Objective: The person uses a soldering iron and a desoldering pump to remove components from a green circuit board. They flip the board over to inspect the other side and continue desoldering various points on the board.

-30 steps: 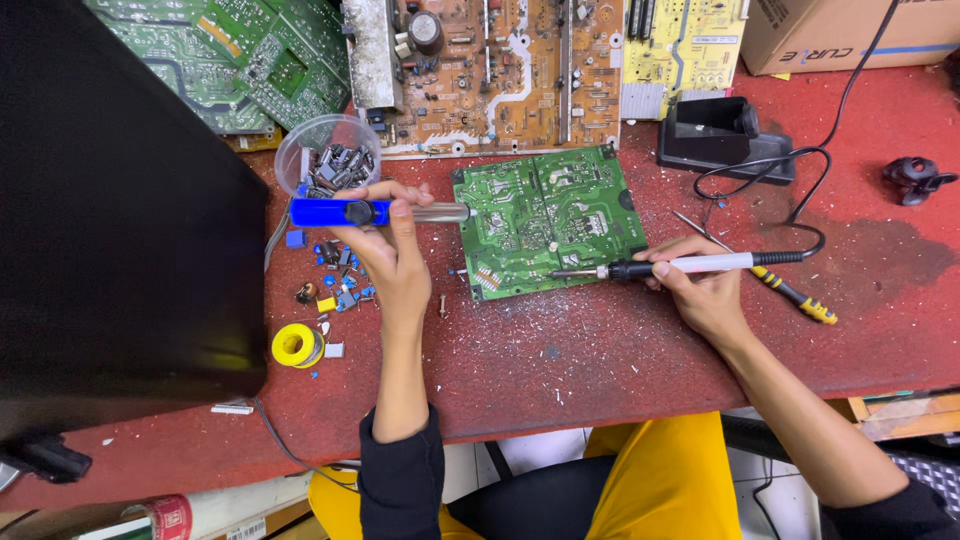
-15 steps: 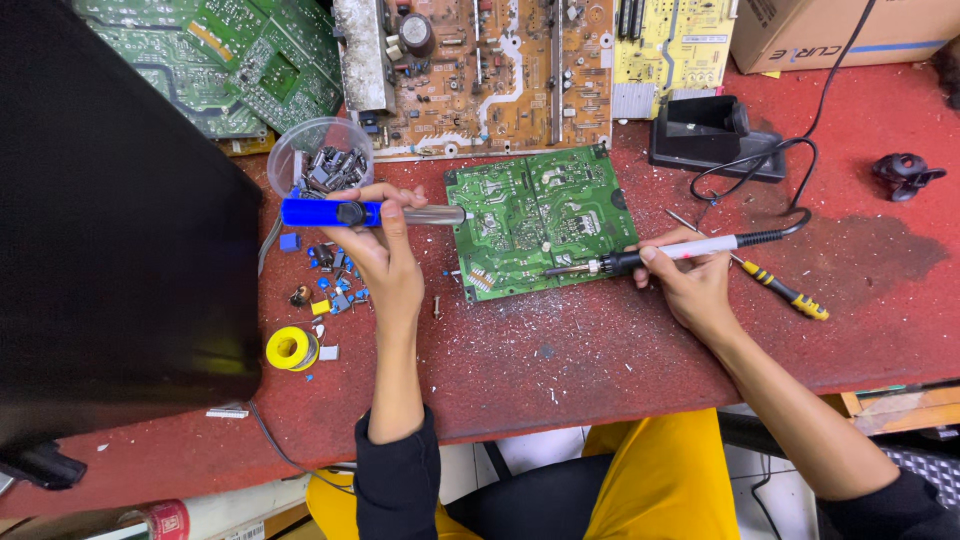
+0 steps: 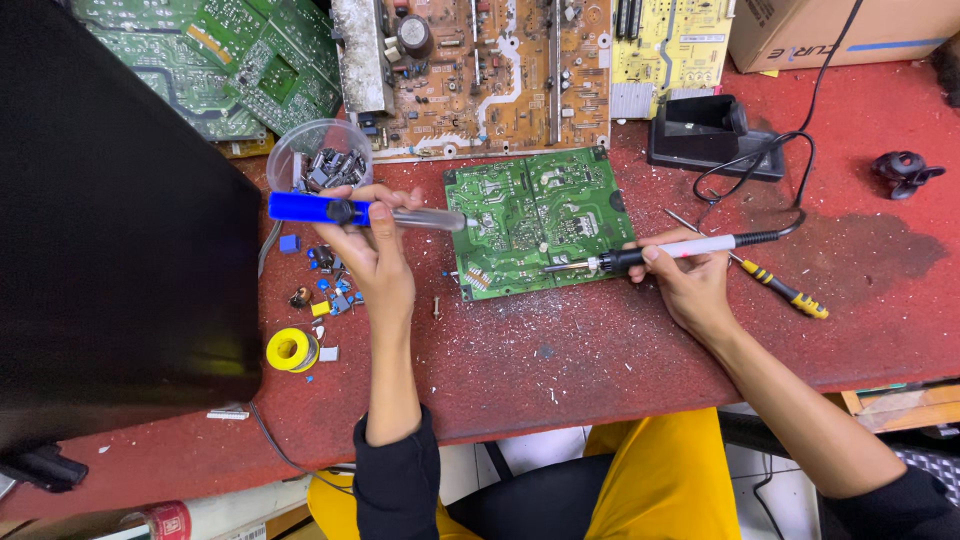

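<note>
A green circuit board (image 3: 535, 215) lies flat on the red table (image 3: 600, 350). My left hand (image 3: 370, 250) grips a blue desoldering pump (image 3: 340, 210), its clear tip pointing right at the board's left edge. My right hand (image 3: 690, 280) holds a soldering iron (image 3: 660, 252) with a white and black handle; its metal tip rests on the board's lower part. The iron's black cord runs up to the right.
A clear cup of small parts (image 3: 320, 160) stands behind the pump. Loose blue components (image 3: 325, 285) and a yellow solder reel (image 3: 290, 350) lie left. Bigger boards (image 3: 480, 70), a black iron stand (image 3: 705, 130), a yellow-handled screwdriver (image 3: 780, 290) and a large black panel (image 3: 110, 250) surround the spot.
Both hands have held nearly still; the iron's tip has moved slightly left over the board's lower part. The pump's tip stays at the board's left edge.
</note>
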